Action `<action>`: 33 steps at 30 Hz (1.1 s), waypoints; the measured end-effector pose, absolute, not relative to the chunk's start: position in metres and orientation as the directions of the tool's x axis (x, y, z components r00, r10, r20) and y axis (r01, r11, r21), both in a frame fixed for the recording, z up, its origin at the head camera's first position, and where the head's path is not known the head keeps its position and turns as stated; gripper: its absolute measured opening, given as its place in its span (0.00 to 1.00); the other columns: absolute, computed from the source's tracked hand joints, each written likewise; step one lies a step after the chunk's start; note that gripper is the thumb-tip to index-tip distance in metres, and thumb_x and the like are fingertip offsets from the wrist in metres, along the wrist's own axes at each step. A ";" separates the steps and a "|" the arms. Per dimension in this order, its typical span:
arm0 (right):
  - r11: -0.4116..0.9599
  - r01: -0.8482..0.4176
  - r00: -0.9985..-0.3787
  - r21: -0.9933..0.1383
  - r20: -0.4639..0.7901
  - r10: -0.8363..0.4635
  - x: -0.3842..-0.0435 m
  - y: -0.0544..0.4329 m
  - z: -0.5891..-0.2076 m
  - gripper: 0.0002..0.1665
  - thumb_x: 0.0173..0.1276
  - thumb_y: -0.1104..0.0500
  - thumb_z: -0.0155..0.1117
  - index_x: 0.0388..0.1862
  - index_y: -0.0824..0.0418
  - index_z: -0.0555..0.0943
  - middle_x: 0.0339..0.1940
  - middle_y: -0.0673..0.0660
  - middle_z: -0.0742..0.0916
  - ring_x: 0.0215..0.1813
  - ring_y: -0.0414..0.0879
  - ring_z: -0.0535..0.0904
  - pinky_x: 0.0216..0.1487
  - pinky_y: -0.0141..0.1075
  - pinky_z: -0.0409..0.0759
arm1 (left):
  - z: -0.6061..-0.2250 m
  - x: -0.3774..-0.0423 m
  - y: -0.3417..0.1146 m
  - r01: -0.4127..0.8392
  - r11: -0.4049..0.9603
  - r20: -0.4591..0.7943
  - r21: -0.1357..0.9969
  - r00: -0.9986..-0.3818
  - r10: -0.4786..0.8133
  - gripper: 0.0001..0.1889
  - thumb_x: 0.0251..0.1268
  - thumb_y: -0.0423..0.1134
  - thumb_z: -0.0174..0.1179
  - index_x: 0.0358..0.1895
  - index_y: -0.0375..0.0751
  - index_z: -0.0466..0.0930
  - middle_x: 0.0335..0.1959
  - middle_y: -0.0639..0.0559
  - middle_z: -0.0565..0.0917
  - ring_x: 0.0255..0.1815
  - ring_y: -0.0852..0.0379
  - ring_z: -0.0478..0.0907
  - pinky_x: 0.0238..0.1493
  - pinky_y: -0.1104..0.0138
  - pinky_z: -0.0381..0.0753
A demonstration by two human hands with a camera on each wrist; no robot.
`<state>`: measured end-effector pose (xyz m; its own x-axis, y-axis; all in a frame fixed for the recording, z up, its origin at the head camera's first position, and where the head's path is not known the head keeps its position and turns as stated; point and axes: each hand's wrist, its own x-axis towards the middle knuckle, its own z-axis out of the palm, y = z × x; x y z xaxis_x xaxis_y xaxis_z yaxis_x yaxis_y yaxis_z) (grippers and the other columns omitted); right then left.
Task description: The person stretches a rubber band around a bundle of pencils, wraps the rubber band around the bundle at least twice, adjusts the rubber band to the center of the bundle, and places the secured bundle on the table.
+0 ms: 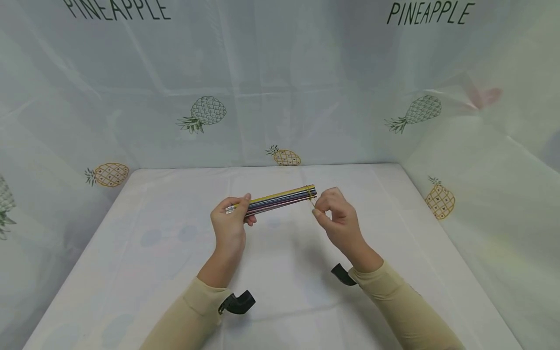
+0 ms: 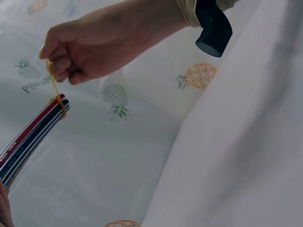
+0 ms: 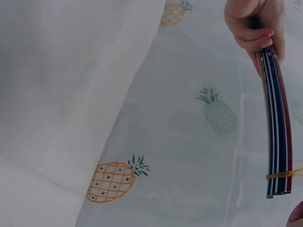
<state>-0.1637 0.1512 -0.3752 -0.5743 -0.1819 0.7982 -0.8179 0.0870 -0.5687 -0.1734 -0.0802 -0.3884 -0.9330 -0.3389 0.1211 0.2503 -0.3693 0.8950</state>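
Note:
A bundle of striped pencils [image 1: 280, 198] is held above the table, tilted slightly up to the right. My left hand [image 1: 230, 221] grips its left end, thumb on top, with pale tips poking out past the hand. Around the right end loops a yellow rubber band [image 2: 62, 106]. My right hand [image 1: 339, 218] pinches a stretched strand of that band between thumb and curled fingers, just off the pencil ends. In the right wrist view, the band [image 3: 284, 174] circles the pencils near their ends, and only a bit of the right hand [image 3: 296, 215] shows.
A white cloth covers the table [image 1: 175, 272]. Behind and beside it hang pale curtains [image 1: 262, 63] printed with pineapples. Black wrist mounts [image 1: 238, 302] stick out from both sleeves.

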 end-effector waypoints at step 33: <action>-0.038 -0.649 -0.760 -0.760 0.646 0.073 -0.147 0.128 -0.380 0.28 0.58 0.79 0.65 0.59 0.72 0.77 0.60 0.63 0.81 0.34 0.46 0.86 0.46 0.33 0.82 | -0.386 -0.166 -0.080 0.251 -0.395 0.084 0.883 -0.915 -0.394 0.12 0.59 0.33 0.70 0.29 0.28 0.78 0.30 0.36 0.79 0.09 0.57 0.73 0.13 0.73 0.75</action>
